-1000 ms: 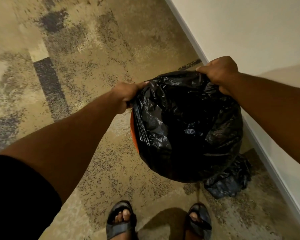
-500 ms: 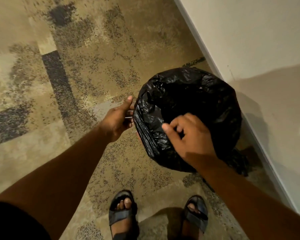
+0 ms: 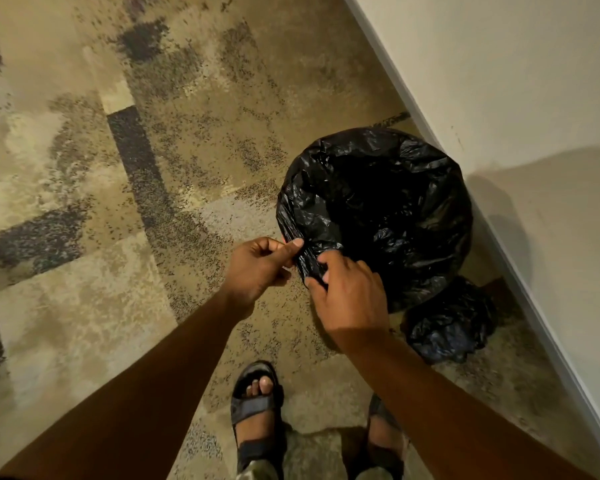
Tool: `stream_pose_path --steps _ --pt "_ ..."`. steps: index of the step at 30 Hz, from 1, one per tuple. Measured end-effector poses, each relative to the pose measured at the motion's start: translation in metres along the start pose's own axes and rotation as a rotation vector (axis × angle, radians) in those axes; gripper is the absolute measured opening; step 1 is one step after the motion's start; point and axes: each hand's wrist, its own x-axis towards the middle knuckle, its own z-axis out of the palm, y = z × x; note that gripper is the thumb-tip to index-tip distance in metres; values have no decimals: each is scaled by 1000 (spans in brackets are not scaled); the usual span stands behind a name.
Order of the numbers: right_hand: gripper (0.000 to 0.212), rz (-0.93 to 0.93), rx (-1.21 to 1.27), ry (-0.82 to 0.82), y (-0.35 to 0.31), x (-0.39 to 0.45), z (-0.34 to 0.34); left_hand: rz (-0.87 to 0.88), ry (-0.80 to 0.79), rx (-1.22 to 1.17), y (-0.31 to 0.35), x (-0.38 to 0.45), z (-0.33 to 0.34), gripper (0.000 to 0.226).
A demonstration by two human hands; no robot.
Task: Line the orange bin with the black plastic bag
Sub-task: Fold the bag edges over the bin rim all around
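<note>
The black plastic bag (image 3: 378, 206) is draped over the round bin on the floor beside the wall and covers its whole rim. The orange of the bin is almost fully hidden; only a tiny sliver shows by my left thumb. My left hand (image 3: 260, 268) pinches the bag's near-left edge between thumb and fingers. My right hand (image 3: 347, 292) grips the same gathered fold of plastic just to the right. Both hands are close together at the bin's near rim.
A second crumpled black bag (image 3: 451, 323) lies on the carpet at the bin's near right, against the white wall's baseboard (image 3: 520, 268). My sandalled feet (image 3: 257, 407) stand just in front of the bin. Patterned carpet (image 3: 118, 202) stretches to the left.
My hands left the far and left rim and came together at the bin's near-left edge. Both now pinch a fold of the bag there. The orange side is now covered.
</note>
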Motion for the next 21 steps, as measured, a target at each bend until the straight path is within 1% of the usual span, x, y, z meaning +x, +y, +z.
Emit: stream_pose_path --steps 2,5,8,10,12,14,15,17,18,19,20,21 --pt "23 56 26 -23 0 -3 2 13 90 57 0 -3 9 26" --pt "16 -9 21 -22 -6 -9 4 43 167 32 -1 -7 16 15" --pt "17 -72 8 -65 -14 -17 8 63 204 -20 -7 -11 17 14" --pt "15 -84 -24 -83 -15 -21 12 42 227 -31 -14 -13 17 16" --pt "15 -83 -76 -103 -16 -21 18 2 256 -114 -20 -13 17 18" --pt "22 -69 -133 -202 -19 -21 25 -49 307 -186 -27 -10 18 15" --pt "26 -61 -170 -258 -19 -22 27 -76 341 -169 -31 -7 19 13" --pt "28 -44 -183 -315 -14 -25 31 -134 387 -49 -41 1 22 9" --pt "24 -52 -137 -306 -10 -26 31 -158 392 45 -44 5 23 5" --pt "20 -72 -52 -281 -4 -28 29 -165 379 157 -46 10 26 5" --pt "20 -91 60 -245 1 -30 24 -144 340 301 -47 16 29 6" --pt "23 -104 173 -193 4 -30 17 -103 276 491 -45 21 31 7"
